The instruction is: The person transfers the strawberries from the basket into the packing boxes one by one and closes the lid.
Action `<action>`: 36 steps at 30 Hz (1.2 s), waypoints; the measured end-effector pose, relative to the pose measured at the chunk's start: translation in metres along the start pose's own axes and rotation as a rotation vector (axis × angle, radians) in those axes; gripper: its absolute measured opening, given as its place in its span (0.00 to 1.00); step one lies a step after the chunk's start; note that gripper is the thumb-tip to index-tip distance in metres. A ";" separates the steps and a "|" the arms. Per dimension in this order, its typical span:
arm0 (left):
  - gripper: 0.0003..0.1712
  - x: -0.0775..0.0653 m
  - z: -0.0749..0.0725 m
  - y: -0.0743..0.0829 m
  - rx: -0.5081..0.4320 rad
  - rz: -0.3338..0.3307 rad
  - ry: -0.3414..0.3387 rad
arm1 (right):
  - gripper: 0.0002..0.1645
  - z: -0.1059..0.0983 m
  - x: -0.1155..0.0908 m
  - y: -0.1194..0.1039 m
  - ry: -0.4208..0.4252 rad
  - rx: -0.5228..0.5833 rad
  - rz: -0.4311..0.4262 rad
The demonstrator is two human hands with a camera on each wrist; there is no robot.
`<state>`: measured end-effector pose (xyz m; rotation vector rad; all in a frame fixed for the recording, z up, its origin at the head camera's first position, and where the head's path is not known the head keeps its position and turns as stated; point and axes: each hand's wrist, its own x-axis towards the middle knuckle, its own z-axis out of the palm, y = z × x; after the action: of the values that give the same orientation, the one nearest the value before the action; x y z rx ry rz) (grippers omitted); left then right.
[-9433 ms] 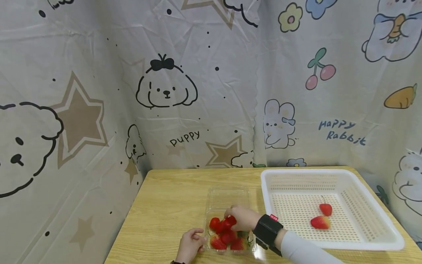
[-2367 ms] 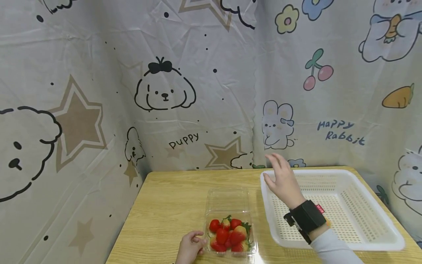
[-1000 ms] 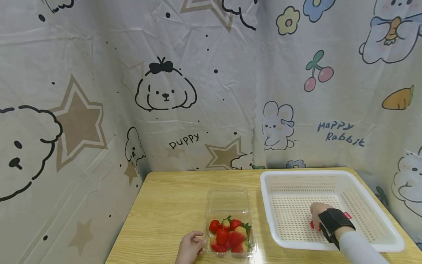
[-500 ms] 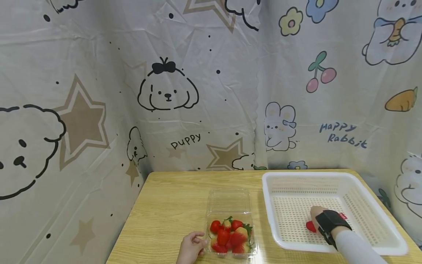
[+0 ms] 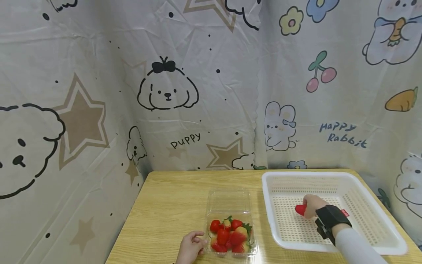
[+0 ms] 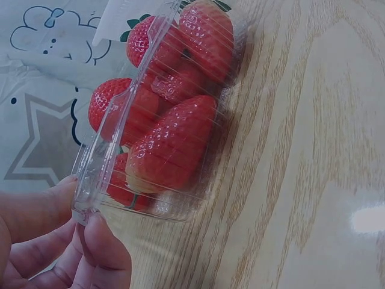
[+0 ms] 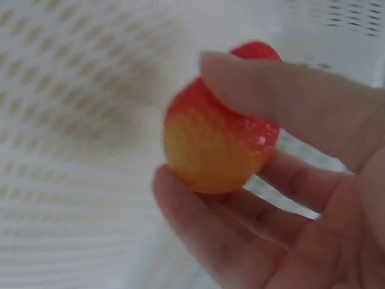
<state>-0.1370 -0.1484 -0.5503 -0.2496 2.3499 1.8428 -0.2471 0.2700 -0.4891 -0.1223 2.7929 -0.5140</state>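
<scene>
My left hand [image 5: 190, 246] pinches the rim corner of a clear plastic clamshell box [image 6: 90, 174] between thumb and fingers. Several red strawberries [image 5: 227, 236] fill the box, some with green leaves; its clear lid [image 5: 228, 200] lies back, away from me. Over the white basket, my right hand [image 5: 313, 206] holds one strawberry [image 7: 210, 135], red with a yellow-orange end, between thumb and fingers. In the head view only this strawberry's red tip [image 5: 300, 209] shows past the hand.
The white perforated basket [image 5: 273, 220] stands right of the box on a wooden table [image 5: 171, 205]. The hand and forearm hide part of the basket floor. A printed curtain [image 5: 204, 110] hangs behind the table.
Earlier my right hand was in the box, then moved over the basket and down into it. It has now risen with the strawberry, away from me. My left hand has stayed at the box.
</scene>
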 end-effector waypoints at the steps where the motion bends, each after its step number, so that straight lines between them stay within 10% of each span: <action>1: 0.18 0.000 0.000 0.000 0.001 0.001 0.002 | 0.19 -0.004 0.001 -0.005 0.039 0.043 -0.023; 14: 0.18 0.001 0.000 -0.001 0.008 0.011 0.001 | 0.24 -0.016 -0.008 -0.121 0.401 0.312 -0.497; 36: 0.18 0.002 0.000 -0.002 0.026 -0.012 0.005 | 0.25 0.098 -0.007 -0.212 0.099 -0.113 -0.740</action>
<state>-0.1386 -0.1486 -0.5530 -0.2647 2.3688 1.8074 -0.2041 0.0408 -0.4983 -1.2061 2.7995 -0.5216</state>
